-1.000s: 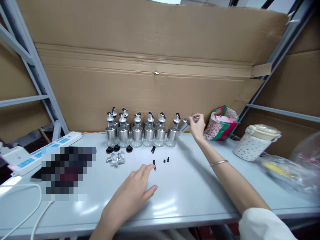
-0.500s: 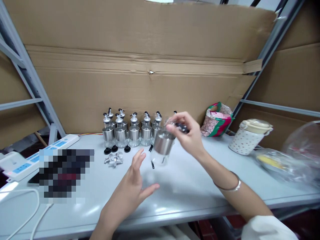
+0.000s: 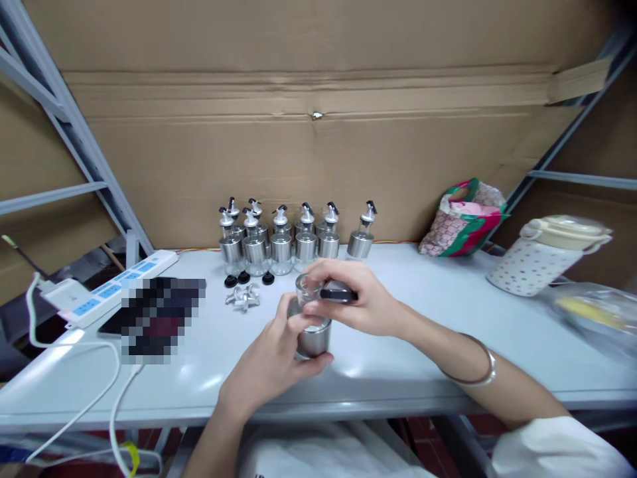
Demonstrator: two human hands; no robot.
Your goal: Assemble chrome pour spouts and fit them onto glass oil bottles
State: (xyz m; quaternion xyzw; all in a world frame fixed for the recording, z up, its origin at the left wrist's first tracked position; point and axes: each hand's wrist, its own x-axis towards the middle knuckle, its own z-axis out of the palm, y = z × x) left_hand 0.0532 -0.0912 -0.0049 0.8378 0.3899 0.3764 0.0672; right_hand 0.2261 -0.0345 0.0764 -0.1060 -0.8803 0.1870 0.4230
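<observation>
A glass bottle (image 3: pixel 314 340) with a steel sleeve stands upright just above or on the table in front of me; its mouth is uncapped. My left hand (image 3: pixel 271 352) is wrapped round its body from the left. At the neck, the fingers of my right hand (image 3: pixel 361 295) grip the glass, and a small dark object (image 3: pixel 339 294) of unclear kind is also in that hand. Beyond are rows of similar bottles (image 3: pixel 255 251) with black-and-silver pourer tops. Three black stoppers (image 3: pixel 268 277) and a cluster of silver pourer parts (image 3: pixel 243 298) lie before them.
A single capped bottle (image 3: pixel 360 240) stands right of the rows. Farther right are a patterned bag (image 3: pixel 462 222), a dotted white container (image 3: pixel 530 265) and a plastic-wrapped item (image 3: pixel 597 318). On the left lie a power strip (image 3: pixel 119 282), a dark device (image 3: pixel 117 322) and white cables (image 3: pixel 117 398).
The bottle has come down and nearer to me, from tilted to upright. My left hand, open before, has closed round its body. My right hand has stayed at the neck. The view has shifted.
</observation>
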